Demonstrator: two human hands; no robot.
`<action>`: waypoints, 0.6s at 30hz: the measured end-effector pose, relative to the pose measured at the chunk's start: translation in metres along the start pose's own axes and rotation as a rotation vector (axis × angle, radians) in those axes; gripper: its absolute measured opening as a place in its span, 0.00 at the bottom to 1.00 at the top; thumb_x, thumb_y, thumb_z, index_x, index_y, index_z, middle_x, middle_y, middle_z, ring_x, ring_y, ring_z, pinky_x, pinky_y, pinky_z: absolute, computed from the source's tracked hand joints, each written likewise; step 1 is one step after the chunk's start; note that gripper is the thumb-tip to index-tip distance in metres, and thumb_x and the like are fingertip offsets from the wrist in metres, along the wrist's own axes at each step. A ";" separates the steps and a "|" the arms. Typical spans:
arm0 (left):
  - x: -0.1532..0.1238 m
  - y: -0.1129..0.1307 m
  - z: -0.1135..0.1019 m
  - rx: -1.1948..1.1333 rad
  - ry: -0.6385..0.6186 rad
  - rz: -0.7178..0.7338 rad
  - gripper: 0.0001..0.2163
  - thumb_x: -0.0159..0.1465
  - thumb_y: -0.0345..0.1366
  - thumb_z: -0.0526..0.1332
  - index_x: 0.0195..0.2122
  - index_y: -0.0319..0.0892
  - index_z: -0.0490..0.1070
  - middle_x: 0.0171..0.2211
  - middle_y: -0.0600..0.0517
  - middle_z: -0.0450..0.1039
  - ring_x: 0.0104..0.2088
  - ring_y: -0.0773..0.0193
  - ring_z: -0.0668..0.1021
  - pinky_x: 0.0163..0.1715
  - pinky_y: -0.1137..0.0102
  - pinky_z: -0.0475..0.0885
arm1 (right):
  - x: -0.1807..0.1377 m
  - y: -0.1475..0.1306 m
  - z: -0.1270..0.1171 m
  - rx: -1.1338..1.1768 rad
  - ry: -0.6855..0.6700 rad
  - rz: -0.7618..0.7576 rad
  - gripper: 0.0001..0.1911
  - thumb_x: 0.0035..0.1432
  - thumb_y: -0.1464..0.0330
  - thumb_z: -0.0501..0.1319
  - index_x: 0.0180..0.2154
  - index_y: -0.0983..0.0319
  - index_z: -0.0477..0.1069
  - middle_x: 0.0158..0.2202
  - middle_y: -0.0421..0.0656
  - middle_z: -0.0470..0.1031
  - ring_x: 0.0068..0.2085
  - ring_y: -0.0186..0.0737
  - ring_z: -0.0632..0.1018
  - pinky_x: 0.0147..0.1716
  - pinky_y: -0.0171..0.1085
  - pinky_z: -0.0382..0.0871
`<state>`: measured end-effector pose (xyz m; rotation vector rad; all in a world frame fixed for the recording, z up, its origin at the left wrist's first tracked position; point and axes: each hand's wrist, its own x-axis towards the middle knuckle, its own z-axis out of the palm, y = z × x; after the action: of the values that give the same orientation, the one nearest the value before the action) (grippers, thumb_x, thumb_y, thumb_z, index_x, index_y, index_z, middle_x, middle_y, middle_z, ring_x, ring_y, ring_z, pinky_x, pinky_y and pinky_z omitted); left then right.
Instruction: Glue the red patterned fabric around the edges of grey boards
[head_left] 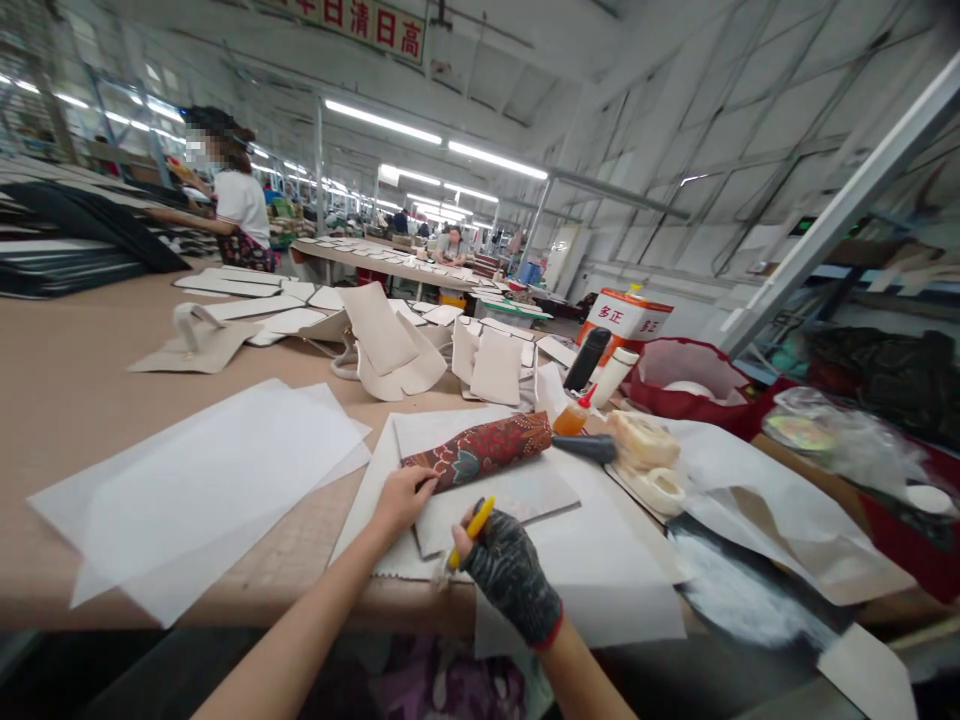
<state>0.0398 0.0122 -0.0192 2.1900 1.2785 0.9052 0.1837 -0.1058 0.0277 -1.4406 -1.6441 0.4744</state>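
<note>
My left hand (401, 497) is bare and presses its fingertips on the near end of a red floral-patterned piece (486, 450), which lies on a grey leather panel (495, 500) over white paper (600, 570). My right hand (504, 572) wears a dark fingerless glove and grips a yellow-handled tool (469, 530) just above the panel's near edge.
Translucent paper sheets (202, 480) lie at the left. Cut beige bag parts (390, 345) are spread behind. An orange glue bottle (574, 415), tape rolls (645, 450), a red basket (686, 385) and a plastic bag (840, 440) crowd the right. A person (236, 215) works at the far left.
</note>
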 end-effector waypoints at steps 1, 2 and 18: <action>0.000 0.000 0.000 0.006 0.002 0.001 0.11 0.62 0.36 0.54 0.38 0.42 0.76 0.39 0.49 0.78 0.39 0.62 0.76 0.43 0.69 0.68 | 0.001 0.000 -0.001 -0.009 0.004 -0.019 0.10 0.53 0.60 0.59 0.30 0.59 0.70 0.28 0.43 0.75 0.31 0.40 0.76 0.36 0.37 0.69; -0.001 0.001 0.000 0.011 0.003 0.003 0.11 0.62 0.36 0.54 0.38 0.41 0.76 0.39 0.49 0.78 0.39 0.62 0.76 0.43 0.69 0.68 | 0.001 0.001 -0.002 -0.011 -0.006 -0.029 0.10 0.53 0.60 0.59 0.30 0.60 0.71 0.28 0.44 0.75 0.31 0.40 0.76 0.36 0.37 0.69; 0.000 0.012 -0.006 0.182 -0.038 0.038 0.14 0.63 0.37 0.51 0.39 0.43 0.75 0.40 0.48 0.77 0.40 0.60 0.76 0.44 0.68 0.67 | 0.017 0.027 -0.036 -0.092 0.006 -0.070 0.10 0.52 0.59 0.59 0.31 0.59 0.72 0.29 0.43 0.76 0.32 0.40 0.76 0.38 0.38 0.67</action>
<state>0.0426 0.0068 -0.0078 2.3660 1.3533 0.7846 0.2297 -0.0926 0.0334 -1.4451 -1.7252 0.3589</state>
